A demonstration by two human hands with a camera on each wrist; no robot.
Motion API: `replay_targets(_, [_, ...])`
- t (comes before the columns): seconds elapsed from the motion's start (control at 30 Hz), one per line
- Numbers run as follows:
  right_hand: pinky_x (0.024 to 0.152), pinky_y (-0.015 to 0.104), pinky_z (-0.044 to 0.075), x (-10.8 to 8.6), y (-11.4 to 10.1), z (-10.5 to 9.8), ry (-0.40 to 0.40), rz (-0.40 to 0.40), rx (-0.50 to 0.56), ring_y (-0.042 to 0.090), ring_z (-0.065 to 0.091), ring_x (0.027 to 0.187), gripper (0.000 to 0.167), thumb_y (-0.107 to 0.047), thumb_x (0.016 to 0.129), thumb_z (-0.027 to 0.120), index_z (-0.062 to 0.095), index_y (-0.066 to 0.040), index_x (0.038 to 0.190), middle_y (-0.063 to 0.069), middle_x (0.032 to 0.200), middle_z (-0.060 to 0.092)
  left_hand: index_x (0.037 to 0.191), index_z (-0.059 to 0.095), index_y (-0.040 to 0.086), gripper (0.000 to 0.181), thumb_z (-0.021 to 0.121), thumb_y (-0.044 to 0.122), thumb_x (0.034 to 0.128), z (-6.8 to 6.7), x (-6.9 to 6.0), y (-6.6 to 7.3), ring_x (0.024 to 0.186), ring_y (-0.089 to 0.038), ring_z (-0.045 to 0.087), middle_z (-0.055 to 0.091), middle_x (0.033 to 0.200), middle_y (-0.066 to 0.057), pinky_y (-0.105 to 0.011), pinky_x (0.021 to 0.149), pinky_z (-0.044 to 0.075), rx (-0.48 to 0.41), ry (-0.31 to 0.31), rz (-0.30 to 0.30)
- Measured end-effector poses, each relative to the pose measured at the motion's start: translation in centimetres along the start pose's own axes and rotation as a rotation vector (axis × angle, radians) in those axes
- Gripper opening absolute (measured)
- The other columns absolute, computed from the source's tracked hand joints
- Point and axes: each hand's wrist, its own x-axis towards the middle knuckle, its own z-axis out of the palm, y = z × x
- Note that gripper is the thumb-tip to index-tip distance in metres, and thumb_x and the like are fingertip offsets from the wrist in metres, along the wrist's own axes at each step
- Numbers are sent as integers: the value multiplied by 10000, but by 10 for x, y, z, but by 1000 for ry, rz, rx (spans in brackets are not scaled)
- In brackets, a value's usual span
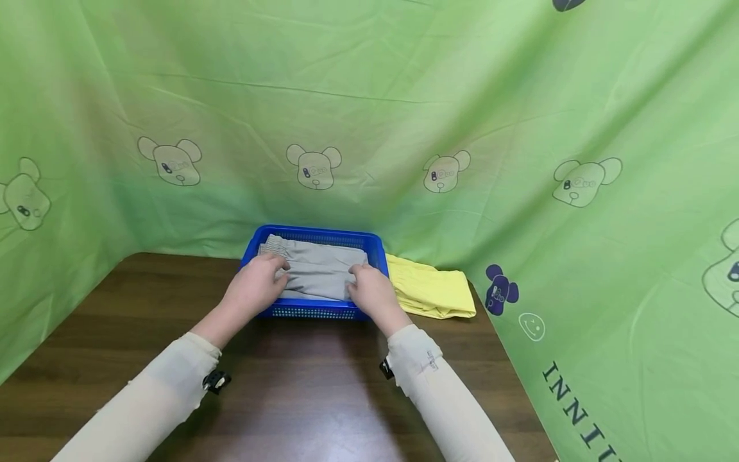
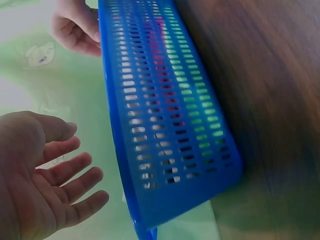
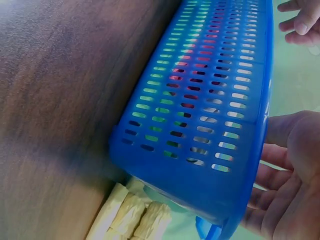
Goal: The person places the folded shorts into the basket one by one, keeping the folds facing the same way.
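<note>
A blue plastic basket (image 1: 314,312) with slotted walls stands on the table, holding a folded grey garment (image 1: 323,266) with a gathered, elastic-looking band at its left end. My left hand (image 1: 256,280) is over the basket's left side, near that band. Over the right side is my right hand (image 1: 374,290), close to the garment's other end. In the left wrist view, the left hand's fingers (image 2: 80,192) are spread and loosely bent, with nothing between them. The right wrist view shows the right hand (image 3: 292,180) relaxed beside the rim; whether its fingertips touch cloth is unclear.
A folded yellow cloth item (image 1: 435,292) lies on the table right of the basket. Red and green colours show through the basket's slots. Behind and to the sides hangs a green curtain (image 1: 369,115) with bear prints. The brown wooden table (image 1: 300,385) extends in front.
</note>
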Motion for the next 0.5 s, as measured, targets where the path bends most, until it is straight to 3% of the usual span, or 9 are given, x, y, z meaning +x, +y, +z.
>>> replay_targets(0.2, [922,448,567,-10,0,-6,60,-44,5,280,684,1126,282,-222,978,672,714,-96,1227,94,1213,718,1169,725,73,241,684,217,980,8,-10,12,1141,-342,651,687,1223,-132,-522,909,552,-37,0,-2])
replay_targets(0.5, [847,456,583,-21,10,-9,132,-41,0,284,696,1039,250,-226,973,683,722,-112,1193,81,1133,723,1133,743,68,221,725,187,948,17,-15,31,1126,-321,648,713,1155,-113,-495,935,550,-10,112,52])
